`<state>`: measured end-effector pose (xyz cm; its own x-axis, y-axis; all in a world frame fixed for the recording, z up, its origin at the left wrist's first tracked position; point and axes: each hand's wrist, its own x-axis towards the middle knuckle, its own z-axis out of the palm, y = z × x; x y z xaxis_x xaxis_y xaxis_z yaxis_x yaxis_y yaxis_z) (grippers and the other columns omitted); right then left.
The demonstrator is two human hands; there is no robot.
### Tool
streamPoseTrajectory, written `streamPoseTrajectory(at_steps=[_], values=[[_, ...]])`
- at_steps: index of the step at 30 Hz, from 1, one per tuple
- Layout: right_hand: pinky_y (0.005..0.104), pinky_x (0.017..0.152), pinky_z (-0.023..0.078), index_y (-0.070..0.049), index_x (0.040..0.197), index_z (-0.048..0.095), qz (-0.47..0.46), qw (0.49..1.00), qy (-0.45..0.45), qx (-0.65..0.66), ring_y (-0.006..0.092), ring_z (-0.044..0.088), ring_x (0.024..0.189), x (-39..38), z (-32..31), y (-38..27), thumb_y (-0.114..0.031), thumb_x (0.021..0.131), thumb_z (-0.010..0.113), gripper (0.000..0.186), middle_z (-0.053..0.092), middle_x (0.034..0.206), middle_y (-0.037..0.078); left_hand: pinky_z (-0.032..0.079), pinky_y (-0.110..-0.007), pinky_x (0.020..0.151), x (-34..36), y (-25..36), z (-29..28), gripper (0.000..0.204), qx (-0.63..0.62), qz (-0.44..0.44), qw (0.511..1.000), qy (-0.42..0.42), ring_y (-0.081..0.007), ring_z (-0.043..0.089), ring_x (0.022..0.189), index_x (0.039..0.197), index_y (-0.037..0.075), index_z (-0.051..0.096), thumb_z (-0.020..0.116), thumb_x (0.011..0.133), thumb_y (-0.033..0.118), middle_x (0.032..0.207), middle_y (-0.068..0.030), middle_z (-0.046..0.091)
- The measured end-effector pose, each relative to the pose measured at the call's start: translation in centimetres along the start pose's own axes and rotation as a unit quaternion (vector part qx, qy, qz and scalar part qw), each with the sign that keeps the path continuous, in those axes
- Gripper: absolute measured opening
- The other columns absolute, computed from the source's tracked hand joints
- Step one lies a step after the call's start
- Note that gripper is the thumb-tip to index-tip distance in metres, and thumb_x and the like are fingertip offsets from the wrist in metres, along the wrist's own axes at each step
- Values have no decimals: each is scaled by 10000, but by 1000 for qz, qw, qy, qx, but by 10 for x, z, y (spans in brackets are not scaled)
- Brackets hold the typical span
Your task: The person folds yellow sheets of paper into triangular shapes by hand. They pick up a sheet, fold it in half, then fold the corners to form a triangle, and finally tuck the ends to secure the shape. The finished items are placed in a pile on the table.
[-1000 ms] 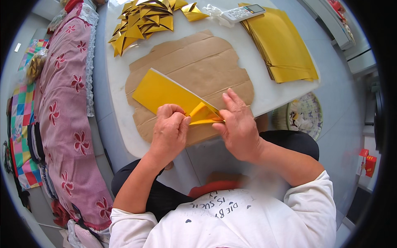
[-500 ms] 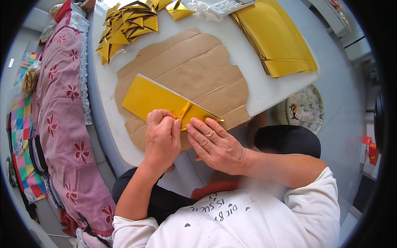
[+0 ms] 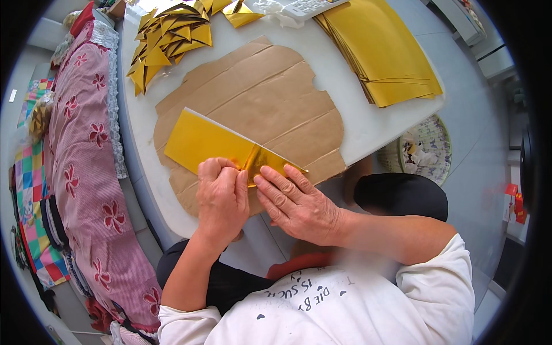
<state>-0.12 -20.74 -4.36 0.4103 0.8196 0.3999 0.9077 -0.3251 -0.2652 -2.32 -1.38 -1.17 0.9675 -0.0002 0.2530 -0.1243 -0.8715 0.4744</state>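
Note:
A shiny gold foil paper sheet (image 3: 198, 137) lies slantwise on a brown cardboard mat (image 3: 261, 80), its right end folded over into a pointed triangular flap. My left hand (image 3: 221, 194) is closed, thumb and fingers pinching the sheet's near edge beside the fold. Fingers stretched out and close together, my right hand (image 3: 298, 206) rests its fingertips on the folded flap. The part of the sheet under my fingers is hidden.
The white table (image 3: 359, 135) bears a heap of folded gold pieces (image 3: 172, 37) at far left, a stack of flat gold sheets (image 3: 388, 54) at far right, and a keypad device (image 3: 313, 6) between. A patterned basket (image 3: 441, 150) stands right; a pink-covered bed (image 3: 80, 167) runs along the left.
The raised crease in the gold sheet has opened into a wider, flatter fold near my left thumb. Both hands keep nearly the same places; the whole view has shifted slightly.

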Motion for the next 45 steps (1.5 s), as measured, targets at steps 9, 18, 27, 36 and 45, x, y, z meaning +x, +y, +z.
streamPoseTrajectory(at_steps=[9, 18, 27, 36, 45], values=[[506, 1167, 305, 37, 1262, 624, 3, 1000, 8, 0, 337, 462, 1373, 1, 1, 1, -57, 920, 594, 356, 563, 1389, 197, 455, -386, 744, 1, 2, 1, 165, 0, 7, 1000, 10, -318, 535, 864, 766, -15, 545, 633, 903, 12, 918, -158, 552], [508, 1166, 307, 33, 1265, 622, 6, 1000, 14, -7, 334, 463, 1373, 1, 1, 1, -58, 914, 603, 363, 569, 1383, 192, 464, -384, 755, 1, 4, 0, 163, 7, -1, 1000, 5, -316, 541, 877, 772, -14, 550, 634, 908, 20, 927, -156, 555], [538, 1168, 287, 20, 1252, 615, -16, 998, 13, -54, 336, 448, 1387, -2, 7, 4, -129, 884, 612, 397, 538, 1415, 192, 482, -385, 753, 1, 1, 0, 156, 23, 2, 1000, -2, -305, 541, 905, 779, 0, 561, 644, 901, 52, 953, -143, 553], [520, 1158, 321, 29, 1233, 640, -6, 999, 18, -30, 336, 479, 1359, 2, 2, 3, -89, 883, 602, 372, 579, 1366, 194, 492, -394, 745, 1, 1, 0, 144, 34, -6, 999, -6, -310, 545, 922, 782, 12, 568, 653, 882, 73, 960, -131, 557], [524, 1144, 333, 16, 1206, 659, -25, 998, 11, -63, 337, 508, 1333, 4, -2, 5, -106, 876, 587, 359, 605, 1332, 190, 493, -395, 738, 2, 1, -1, 116, 36, -10, 999, -4, -305, 546, 921, 789, 19, 591, 661, 858, 81, 951, -118, 560]])
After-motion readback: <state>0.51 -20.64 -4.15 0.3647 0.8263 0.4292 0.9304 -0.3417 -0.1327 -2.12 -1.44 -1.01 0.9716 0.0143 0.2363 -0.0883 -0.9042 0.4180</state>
